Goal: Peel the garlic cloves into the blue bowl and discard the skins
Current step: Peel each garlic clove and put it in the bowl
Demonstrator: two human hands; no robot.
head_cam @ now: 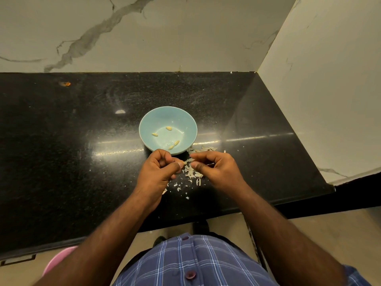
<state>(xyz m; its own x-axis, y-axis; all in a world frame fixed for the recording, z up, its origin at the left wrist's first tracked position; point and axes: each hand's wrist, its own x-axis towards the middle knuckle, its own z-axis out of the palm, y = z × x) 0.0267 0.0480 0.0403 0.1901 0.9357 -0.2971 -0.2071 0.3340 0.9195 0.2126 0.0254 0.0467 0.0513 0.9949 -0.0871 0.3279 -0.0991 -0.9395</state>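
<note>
Garlic work sits at the middle of the head view: a blue bowl (168, 131) stands on the black counter (61, 141), and both hands meet just at its 6 o'clock edge. Inside the bowl lie four peeled cloves (169, 128), one near the centre, one toward 9 o'clock, and a pair close together toward 6 o'clock. The left hand (158, 172) is curled nearly closed, thumb and forefinger pinched on a small clove (185, 162) whose tip shows between the two hands. The right hand (216, 168) is likewise curled, its thumb and forefinger pinched together at the clove's other end; whether they grip skin or the clove itself is too small to tell. Loose skins (191, 172) are scattered on the counter beneath and around the hands, from 5 o'clock of the bowl down toward the counter's front edge, with a few flakes touching the bowl's base. Something pink (57, 263) shows below the counter at 7 o'clock, only partly seen. Peeling looks well under way, with skins not yet cleared. Likely trouble from here: the small clove could slip from so narrow a pinch and drop among the skins, or a light flake clinging to fingers could fall into the bowl when the clove is released over it.
</note>
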